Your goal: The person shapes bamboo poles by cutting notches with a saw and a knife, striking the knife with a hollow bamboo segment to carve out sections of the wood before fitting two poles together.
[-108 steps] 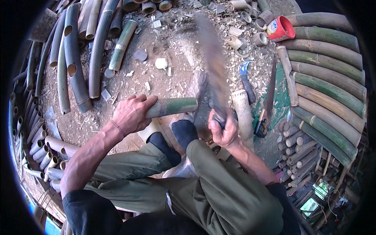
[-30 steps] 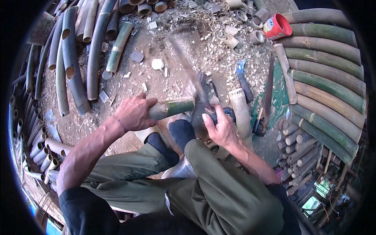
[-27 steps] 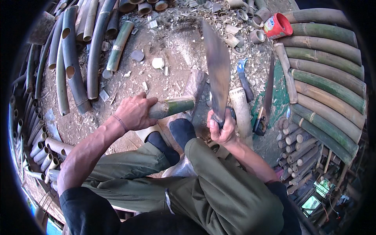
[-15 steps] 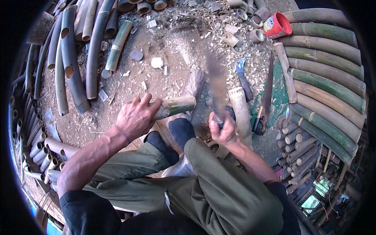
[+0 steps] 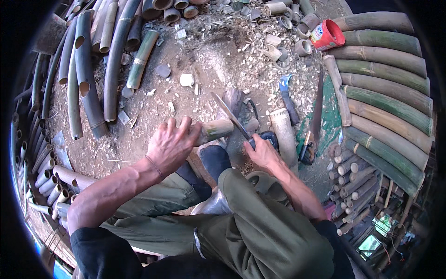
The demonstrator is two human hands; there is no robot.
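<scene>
Left hand (image 5: 171, 143) grips bamboo (image 5: 218, 129); right hand (image 5: 265, 153) holds knife (image 5: 231, 115). If bamboo rolls, knife could glance into foot (image 5: 215, 159).

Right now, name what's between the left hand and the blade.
The free end of the bamboo piece lies between left hand and blade in the head view.

the floor (image 5: 144, 135) is bare brown earth, strewn with pale chips (image 5: 253, 45) that lie thickest toward the top. a green sheet (image 5: 331, 102) lies on it at right. the light over it is soft and even; the lower right corner is dim and cluttered, with small bright patches (image 5: 369, 244).
</scene>
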